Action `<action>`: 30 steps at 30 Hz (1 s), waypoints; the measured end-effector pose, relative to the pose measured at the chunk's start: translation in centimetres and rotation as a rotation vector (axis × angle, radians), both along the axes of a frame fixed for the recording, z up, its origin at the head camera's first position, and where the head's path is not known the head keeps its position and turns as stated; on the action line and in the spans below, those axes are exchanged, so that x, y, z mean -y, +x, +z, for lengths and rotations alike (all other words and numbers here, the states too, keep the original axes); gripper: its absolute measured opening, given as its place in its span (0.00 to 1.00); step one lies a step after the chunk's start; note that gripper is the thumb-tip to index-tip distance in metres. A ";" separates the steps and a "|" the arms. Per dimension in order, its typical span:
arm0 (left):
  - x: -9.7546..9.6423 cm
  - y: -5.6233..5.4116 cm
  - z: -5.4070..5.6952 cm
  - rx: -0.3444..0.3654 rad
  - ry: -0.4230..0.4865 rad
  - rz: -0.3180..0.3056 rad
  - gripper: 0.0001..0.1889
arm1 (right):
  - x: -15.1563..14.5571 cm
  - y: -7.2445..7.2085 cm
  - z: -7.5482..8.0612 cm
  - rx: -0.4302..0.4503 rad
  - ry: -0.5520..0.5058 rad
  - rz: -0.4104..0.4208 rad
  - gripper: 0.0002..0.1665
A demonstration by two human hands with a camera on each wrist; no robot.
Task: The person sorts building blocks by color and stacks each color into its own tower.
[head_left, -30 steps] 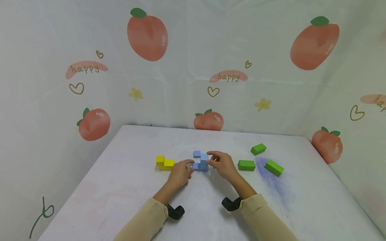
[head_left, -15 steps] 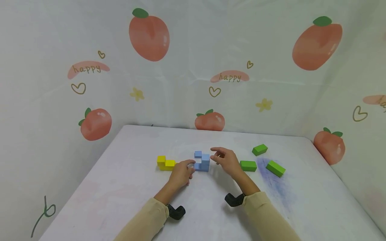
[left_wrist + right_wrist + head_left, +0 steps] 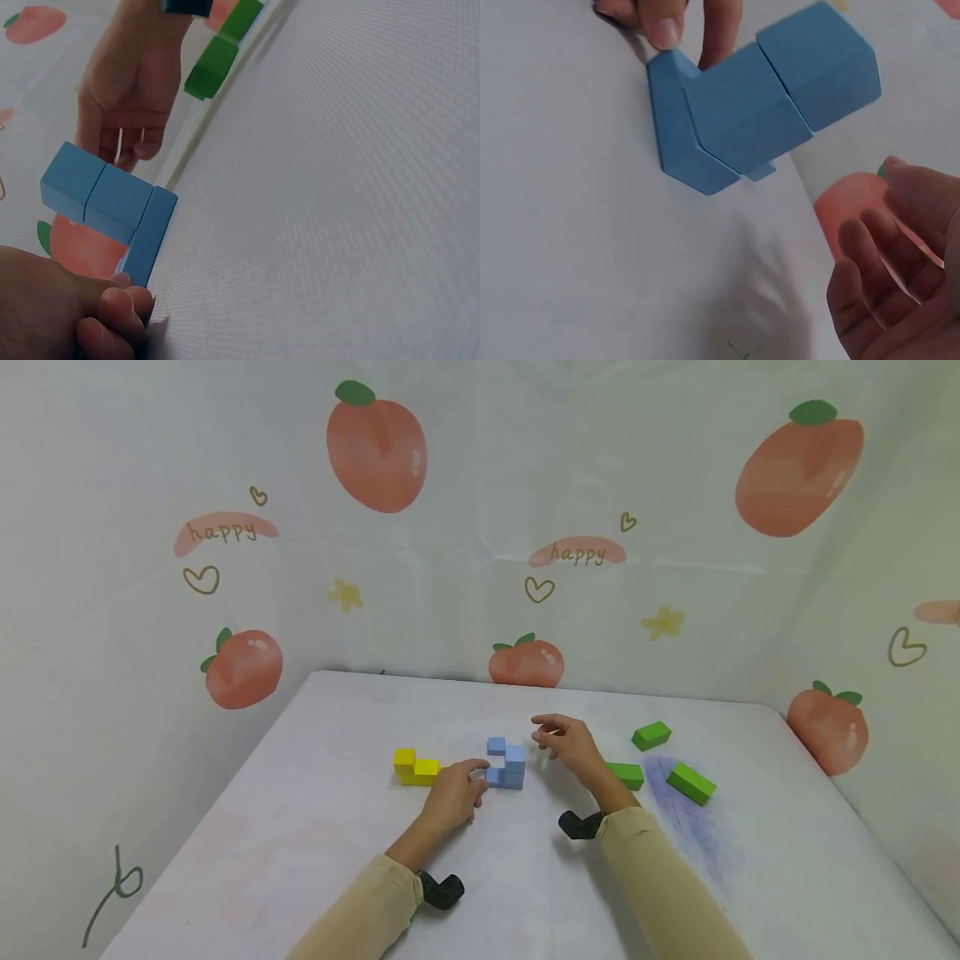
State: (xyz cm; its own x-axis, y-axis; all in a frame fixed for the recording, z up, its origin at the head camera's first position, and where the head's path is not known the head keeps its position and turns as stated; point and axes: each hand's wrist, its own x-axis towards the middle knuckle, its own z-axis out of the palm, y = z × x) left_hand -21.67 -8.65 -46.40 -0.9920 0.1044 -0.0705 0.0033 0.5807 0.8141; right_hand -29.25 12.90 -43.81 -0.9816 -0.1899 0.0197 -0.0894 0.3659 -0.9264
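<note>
In the head view, my left hand (image 3: 452,795) pinches the left end of a flat blue block (image 3: 494,777) on the table. Two blue cubes (image 3: 515,758) are stacked on that block's right end; the left wrist view shows the upper cube (image 3: 73,176) and lower cube (image 3: 120,201) flush together. Behind them lies a separate small blue block (image 3: 497,746). My right hand (image 3: 570,746) hovers to the right of the stack, apart from it. Its loosely bent fingers (image 3: 866,262) hold nothing in the right wrist view.
On the left stands a stepped group of yellow blocks (image 3: 416,772), partly behind my left hand. Several green blocks (image 3: 692,783) lie on the right, one partly covered by my right forearm. A patterned cloth (image 3: 450,577) hangs behind the white table (image 3: 247,860).
My right hand has drawn away from the upper blue cube, going back and to the right. My left hand keeps its place on the flat blue block, and the stack stays put.
</note>
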 end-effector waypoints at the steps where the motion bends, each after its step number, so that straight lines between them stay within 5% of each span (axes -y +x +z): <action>1: 0.0 0.0 0.0 0.000 -0.003 0.000 0.19 | 0.0 -0.3 -0.1 0.006 -0.013 0.011 0.22; 16: -0.2 0.2 0.4 -0.021 0.002 -0.011 0.19 | 1.2 -2.7 -0.9 0.175 -0.087 0.095 0.24; 30: -0.1 0.0 0.0 -0.004 -0.021 0.011 0.19 | 2.6 -3.4 -1.4 0.213 0.015 0.137 0.23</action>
State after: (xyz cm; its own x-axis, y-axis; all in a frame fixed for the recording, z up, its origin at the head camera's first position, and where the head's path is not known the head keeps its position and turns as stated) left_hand -21.65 -8.56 -46.37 -0.9933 0.0925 -0.0687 0.0001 0.5975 0.8019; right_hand -32.67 10.26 -45.19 -0.9284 -0.3204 -0.1884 0.0575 0.3772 -0.9243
